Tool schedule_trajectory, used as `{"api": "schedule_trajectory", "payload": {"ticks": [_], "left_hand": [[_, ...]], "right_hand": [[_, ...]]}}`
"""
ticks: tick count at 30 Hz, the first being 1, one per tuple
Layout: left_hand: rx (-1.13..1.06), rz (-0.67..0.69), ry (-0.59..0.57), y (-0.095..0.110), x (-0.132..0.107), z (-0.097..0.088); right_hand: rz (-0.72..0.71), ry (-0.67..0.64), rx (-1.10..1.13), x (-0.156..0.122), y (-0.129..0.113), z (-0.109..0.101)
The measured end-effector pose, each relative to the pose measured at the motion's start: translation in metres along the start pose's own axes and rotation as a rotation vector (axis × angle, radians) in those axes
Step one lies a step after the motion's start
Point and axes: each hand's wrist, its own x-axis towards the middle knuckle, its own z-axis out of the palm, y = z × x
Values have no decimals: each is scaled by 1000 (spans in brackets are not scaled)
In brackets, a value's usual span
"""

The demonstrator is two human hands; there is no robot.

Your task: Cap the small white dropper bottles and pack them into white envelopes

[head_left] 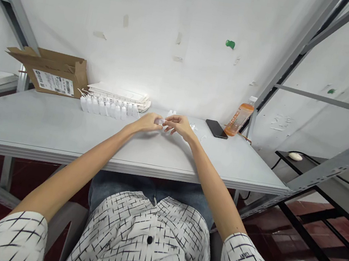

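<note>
My left hand [147, 122] and my right hand [178, 125] meet above the middle of the grey table [43, 125]. Their fingertips pinch a small translucent white piece [160, 121] between them, and the fingers partly hide it. Left of my hands lies a tight row of several small white plastic bottles [107, 108]. Behind that row sits a stack of white cards or sheets [118, 93]. A few tiny white scraps [193, 127] lie on the table just past my right hand.
An open cardboard box with a shipping label [49, 71] stands at the back left of the table. A black phone [216, 129] and an orange drink bottle [239, 117] are at the back right. Metal shelf uprights [295, 57] flank the table, and a wall rises behind it.
</note>
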Motion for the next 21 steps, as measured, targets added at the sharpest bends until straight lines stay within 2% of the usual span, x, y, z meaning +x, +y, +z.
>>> {"api": "schedule_trajectory", "payload": {"ticks": [11, 18, 21], "left_hand": [[239, 17, 49, 3, 1, 7], [65, 8, 163, -3, 9, 10], [-45, 16, 173, -4, 11, 7]], "right_hand": [[-1, 72, 127, 3, 3, 1], [-55, 167, 134, 8, 4, 2], [-68, 188, 100, 9, 5, 1]]}}
